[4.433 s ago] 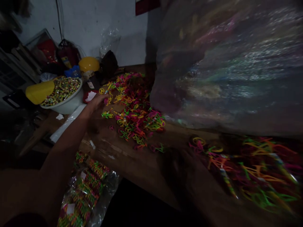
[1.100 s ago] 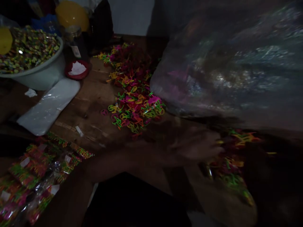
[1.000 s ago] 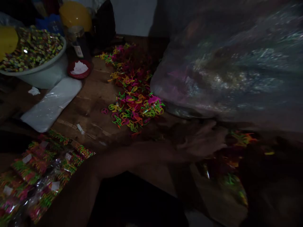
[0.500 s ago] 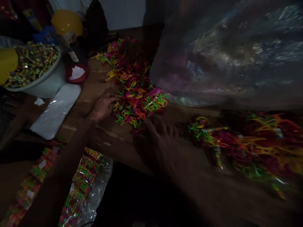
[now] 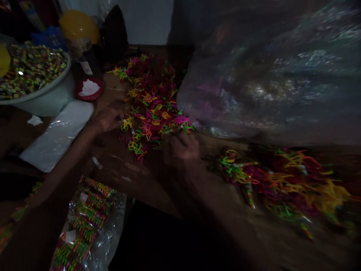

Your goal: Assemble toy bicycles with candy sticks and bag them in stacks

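Observation:
Small bright plastic toys [image 5: 153, 109] in pink, green, yellow and orange lie in a loose pile on the wooden table; some look like little bicycles. At the pile's left edge is my left hand [image 5: 110, 119], its fingers apart and reaching toward a yellow-green toy [image 5: 126, 124]. My right hand [image 5: 184, 146] rests at the pile's near right edge with its fingers curled in. Whatever those fingers may hold is hidden in the dim light. Both hands are somewhat blurred.
A pale tub [image 5: 53, 96] of small candy-like pieces stands left, by a red basket [image 5: 93, 94] with white paper slips. White plastic sleeves [image 5: 60, 133] lie nearby. Packed toy strips [image 5: 84, 222] sit in front, a second pile [image 5: 284, 180] right, a large clear plastic bag [image 5: 254, 82] behind.
My left hand has drawn back leftward from the pile, and some toys have spread toward it. The fingers of my right hand have curled in at the pile's edge. The view has shifted slightly.

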Demonstrator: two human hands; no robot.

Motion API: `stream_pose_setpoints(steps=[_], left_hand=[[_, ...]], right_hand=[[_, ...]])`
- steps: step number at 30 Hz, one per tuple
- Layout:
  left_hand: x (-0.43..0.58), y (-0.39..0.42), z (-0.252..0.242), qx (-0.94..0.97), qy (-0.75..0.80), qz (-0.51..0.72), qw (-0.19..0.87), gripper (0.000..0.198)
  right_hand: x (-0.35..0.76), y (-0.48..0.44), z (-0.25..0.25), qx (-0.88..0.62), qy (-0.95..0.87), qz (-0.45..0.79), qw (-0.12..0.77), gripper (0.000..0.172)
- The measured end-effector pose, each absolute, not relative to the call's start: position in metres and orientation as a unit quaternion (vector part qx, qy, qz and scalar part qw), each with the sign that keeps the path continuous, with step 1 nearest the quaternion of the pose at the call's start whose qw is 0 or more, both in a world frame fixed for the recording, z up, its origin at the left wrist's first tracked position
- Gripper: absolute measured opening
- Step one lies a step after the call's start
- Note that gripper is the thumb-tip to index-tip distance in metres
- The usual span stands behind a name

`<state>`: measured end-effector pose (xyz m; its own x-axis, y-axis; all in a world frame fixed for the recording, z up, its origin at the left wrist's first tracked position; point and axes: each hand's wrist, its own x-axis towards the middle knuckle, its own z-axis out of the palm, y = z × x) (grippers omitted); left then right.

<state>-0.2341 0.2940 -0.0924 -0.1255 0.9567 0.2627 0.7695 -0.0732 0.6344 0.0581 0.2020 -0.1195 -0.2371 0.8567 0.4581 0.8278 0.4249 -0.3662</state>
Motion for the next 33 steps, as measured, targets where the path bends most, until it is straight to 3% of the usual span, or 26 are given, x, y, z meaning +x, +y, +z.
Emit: stream_pose_setpoints(steps=[4,8,11,15,17,20,23,27,31,33], left_hand=[[-0.238,0.291,-0.09,0.597,0.679,0.311,0.293,0.029],[-0.239,0.279,-0.091,0.527,0.686,0.407,0.293,0.018],[-0.226,0.253,-0.091,0.491,0.631,0.501,0.33,0.026],[-0.176,0.197,-0.092,0.436,0.522,0.528,0.509,0.042],[-0.149,0.173,-0.095,0.399,0.501,0.497,0.586,0.041],[-0.132,0.156,-0.1,0.383,0.503,0.493,0.598,0.035],[-0.152,0.16,-0.099,0.381,0.499,0.549,0.552,0.026],[-0.191,0.167,-0.093,0.387,0.503,0.599,0.488,0.015],[-0.177,0.16,-0.09,0.459,0.541,0.544,0.448,0.013],[-0.148,0.155,-0.091,0.527,0.537,0.508,0.42,0.014]], right_hand=[[0.085,0.227,-0.129,-0.573,-0.749,-0.037,0.33,0.044],[0.087,0.23,-0.149,-0.54,-0.765,0.009,0.351,0.048],[0.087,0.222,-0.147,-0.567,-0.744,0.002,0.354,0.042],[0.09,0.222,-0.12,-0.588,-0.755,-0.058,0.283,0.034],[0.088,0.227,-0.106,-0.553,-0.803,-0.054,0.215,0.031],[0.083,0.237,-0.095,-0.517,-0.845,-0.047,0.128,0.031],[0.079,0.245,-0.096,-0.515,-0.847,-0.062,0.112,0.027],[0.084,0.245,-0.096,-0.502,-0.843,-0.053,0.187,0.027],[0.111,0.224,-0.088,-0.438,-0.805,-0.031,0.399,0.028],[0.129,0.208,-0.084,-0.44,-0.768,-0.027,0.465,0.023]])
